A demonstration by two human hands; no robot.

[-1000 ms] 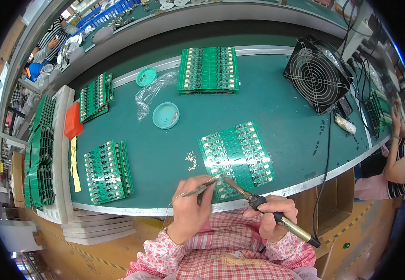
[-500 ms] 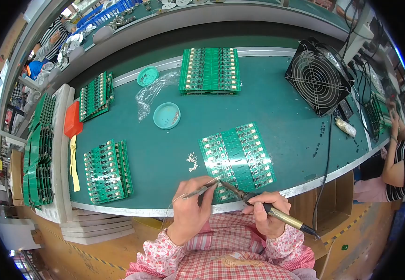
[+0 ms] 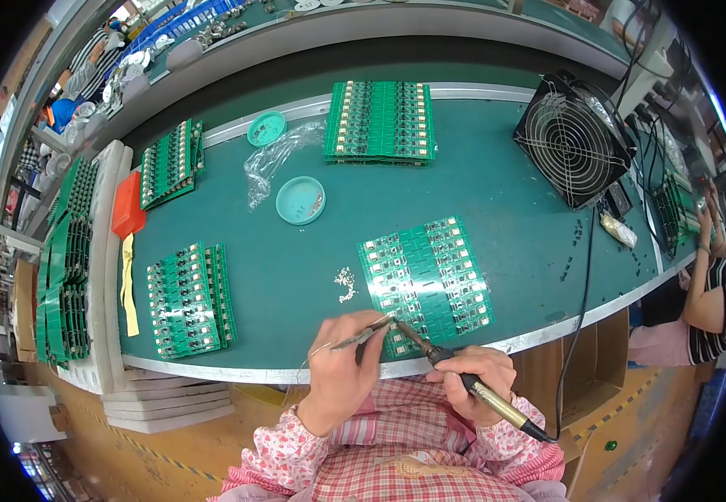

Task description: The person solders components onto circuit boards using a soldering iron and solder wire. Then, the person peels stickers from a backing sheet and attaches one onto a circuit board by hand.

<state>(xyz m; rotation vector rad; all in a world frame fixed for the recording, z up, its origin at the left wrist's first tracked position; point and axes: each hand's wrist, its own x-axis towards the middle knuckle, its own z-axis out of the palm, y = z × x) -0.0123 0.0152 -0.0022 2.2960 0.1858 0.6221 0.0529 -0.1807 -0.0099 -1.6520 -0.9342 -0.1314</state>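
My left hand (image 3: 339, 361) is closed around a pair of metal tweezers (image 3: 358, 337), with a thin wire, seemingly solder, curving out beside it. In my right hand (image 3: 478, 378) is a soldering iron (image 3: 503, 405), gripped by its handle and slanting up to the left. Its tip meets the tweezer points at the lower left edge of a green circuit board panel (image 3: 426, 276). Whether the tip touches a pad is too small to tell. Small pale components (image 3: 345, 283) lie loose just left of the panel.
Stacked green boards stand at the back (image 3: 380, 121), left (image 3: 186, 301) and far left (image 3: 169, 163). Two turquoise dishes (image 3: 300, 201), a plastic bag (image 3: 275, 163), a red box (image 3: 128, 205) and a black fan (image 3: 572, 142) share the table. A co-worker's arm (image 3: 702, 289) shows at right.
The iron's rear end has swung slightly left and downward with my right hand. The tweezers and the iron tip stay at the same spot on the panel. The whole view has shifted a little.
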